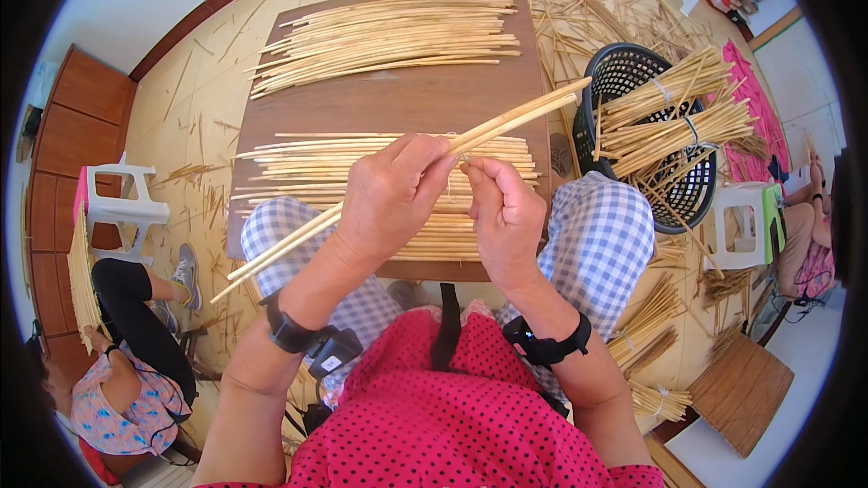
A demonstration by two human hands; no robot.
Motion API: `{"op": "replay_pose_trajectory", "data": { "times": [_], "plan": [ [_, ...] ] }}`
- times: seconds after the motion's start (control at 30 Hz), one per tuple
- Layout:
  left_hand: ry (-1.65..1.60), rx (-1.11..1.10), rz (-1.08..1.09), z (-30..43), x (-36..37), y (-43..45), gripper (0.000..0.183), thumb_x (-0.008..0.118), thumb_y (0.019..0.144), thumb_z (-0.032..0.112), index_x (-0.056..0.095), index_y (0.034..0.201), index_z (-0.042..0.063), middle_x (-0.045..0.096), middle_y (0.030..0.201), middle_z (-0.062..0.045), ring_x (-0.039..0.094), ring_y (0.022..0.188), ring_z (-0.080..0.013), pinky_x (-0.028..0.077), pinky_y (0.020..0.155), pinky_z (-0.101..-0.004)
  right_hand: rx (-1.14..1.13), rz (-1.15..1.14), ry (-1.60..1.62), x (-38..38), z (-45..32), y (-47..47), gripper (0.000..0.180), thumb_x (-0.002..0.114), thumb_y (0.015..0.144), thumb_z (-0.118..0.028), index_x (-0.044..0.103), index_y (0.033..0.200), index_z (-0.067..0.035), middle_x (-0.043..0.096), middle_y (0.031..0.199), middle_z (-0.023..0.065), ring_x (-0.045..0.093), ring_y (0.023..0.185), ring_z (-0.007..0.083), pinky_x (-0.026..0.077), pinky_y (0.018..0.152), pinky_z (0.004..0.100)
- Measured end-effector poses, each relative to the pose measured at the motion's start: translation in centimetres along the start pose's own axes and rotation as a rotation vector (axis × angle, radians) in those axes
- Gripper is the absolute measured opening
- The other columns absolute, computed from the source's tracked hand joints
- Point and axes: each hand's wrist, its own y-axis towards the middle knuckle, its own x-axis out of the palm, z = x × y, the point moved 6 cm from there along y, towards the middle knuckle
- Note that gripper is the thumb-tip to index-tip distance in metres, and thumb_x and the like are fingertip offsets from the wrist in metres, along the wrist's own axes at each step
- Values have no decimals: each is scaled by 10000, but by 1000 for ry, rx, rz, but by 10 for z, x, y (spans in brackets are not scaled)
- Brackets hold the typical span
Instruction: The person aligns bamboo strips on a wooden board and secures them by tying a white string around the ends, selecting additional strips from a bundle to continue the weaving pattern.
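Observation:
Two pale peeled stalks (519,116) lie side by side in my left hand (397,193), which is closed around them above the table; they slant from lower left to upper right. The fingertips of my right hand (505,217) pinch a small thin item, perhaps a needle or wire, close to the stalks by my left thumb. A fine thread seems to hang between the hands. Beneath them, a row of stalks (305,166) lies across the brown table (393,98), partly hidden by my hands and knee. Another row of stalks (393,41) covers the table's far part.
A dark plastic basket (588,139) with tied stalk bundles (678,125) stands right of the table. White stools (129,207) stand on both sides. One person (132,386) sits at left, another (807,230) at far right. Stalk scraps litter the floor.

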Motion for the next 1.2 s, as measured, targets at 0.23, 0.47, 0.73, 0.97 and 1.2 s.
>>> {"op": "replay_pose_trajectory", "data": {
  "times": [0.23,0.47,0.73,0.97,1.2],
  "plan": [
    [56,46,-32,1,7,-6,108,644,808,65,593,900,40,629,784,-116,615,605,-306,479,488,-369,210,-78,100,2,6,0,125,503,929,-53,609,919,13,513,575,25,479,497,68,367,453,234],
    [223,141,-34,-1,13,-1,85,596,821,103,546,873,58,593,770,-104,602,600,-304,476,491,-379,448,-95,491,13,30,8,160,537,932,-161,596,883,-20,472,554,-7,423,447,64,324,420,214],
    [444,228,-65,-11,22,30,97,555,804,99,532,898,98,592,778,-89,622,668,-274,484,512,-383,762,-119,487,27,39,62,404,618,855,-467,529,724,-96,350,530,-40,298,406,84,239,381,243],
    [378,113,-43,-39,48,55,165,561,818,176,563,970,112,632,814,-103,651,714,-287,513,559,-388,742,27,331,22,78,107,390,642,830,-408,557,692,-53,375,499,-3,356,353,123,249,330,274],
    [354,39,-77,-61,53,67,166,594,773,155,571,926,93,628,798,-122,653,716,-289,527,599,-379,795,1,387,37,91,126,288,635,830,-328,495,672,-133,387,556,-33,289,394,89,207,367,255]
  ]
}}
